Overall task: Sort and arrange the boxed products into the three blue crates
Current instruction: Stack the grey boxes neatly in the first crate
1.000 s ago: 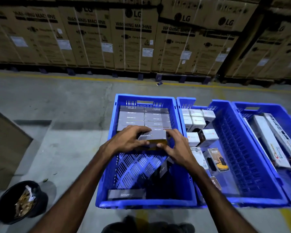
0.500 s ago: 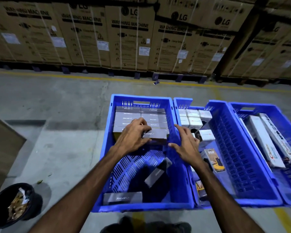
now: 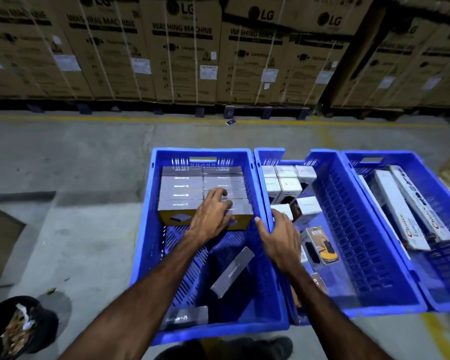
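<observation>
We could not read the nearest grey box point(image 3: 240, 209) in the left crate point(image 3: 143, 229) in full, since the left hand point(image 3: 211, 216) lay across its top and front. The right hand point(image 3: 279, 237) and forearm hid part of the middle crate point(image 3: 369, 305), including most of a brown box point(image 3: 318, 281) whose print stayed illegible. The right crate point(image 3: 431, 300) ran off the frame's right edge, and its long white boxes point(image 3: 400, 211) were blurred. The black bin point(image 3: 37, 333) was cut by the lower left corner, and its contents were too indistinct to name. Labels on the cardboard cartons point(image 3: 182, 53) were too small to read
</observation>
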Demonstrator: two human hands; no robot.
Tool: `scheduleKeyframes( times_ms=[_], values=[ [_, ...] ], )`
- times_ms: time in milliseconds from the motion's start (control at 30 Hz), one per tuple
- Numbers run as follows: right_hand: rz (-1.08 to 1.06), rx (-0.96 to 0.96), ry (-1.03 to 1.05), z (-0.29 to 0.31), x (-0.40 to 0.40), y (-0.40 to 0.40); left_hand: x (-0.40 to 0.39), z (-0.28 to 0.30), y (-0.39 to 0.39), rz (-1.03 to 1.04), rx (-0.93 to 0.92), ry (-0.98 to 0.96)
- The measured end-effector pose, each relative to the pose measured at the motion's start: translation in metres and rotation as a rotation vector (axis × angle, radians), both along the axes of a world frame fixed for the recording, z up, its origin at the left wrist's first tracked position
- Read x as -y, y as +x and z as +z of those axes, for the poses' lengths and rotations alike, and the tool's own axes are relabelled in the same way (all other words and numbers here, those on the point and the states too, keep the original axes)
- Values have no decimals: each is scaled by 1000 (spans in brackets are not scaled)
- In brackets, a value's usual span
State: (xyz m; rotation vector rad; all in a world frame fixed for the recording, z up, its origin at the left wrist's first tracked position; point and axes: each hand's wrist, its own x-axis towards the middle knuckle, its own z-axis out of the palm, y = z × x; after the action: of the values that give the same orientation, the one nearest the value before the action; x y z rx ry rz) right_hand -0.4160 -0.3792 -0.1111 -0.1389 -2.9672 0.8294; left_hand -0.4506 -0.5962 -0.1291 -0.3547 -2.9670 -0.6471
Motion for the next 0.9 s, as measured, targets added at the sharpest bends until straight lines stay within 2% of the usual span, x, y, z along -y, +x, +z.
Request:
scheduleKeyframes(
  times_ms=[467,767,900],
  values=[
    [32,-40,85,-7,2,-1,-14,-43,4,77,-101,85],
    [24,-32,75,-6,2,0,-15,-36,7,113,-30,58],
    [5,-50,60,-4,0,1,-25,-26,31,178,-196,202]
  ],
)
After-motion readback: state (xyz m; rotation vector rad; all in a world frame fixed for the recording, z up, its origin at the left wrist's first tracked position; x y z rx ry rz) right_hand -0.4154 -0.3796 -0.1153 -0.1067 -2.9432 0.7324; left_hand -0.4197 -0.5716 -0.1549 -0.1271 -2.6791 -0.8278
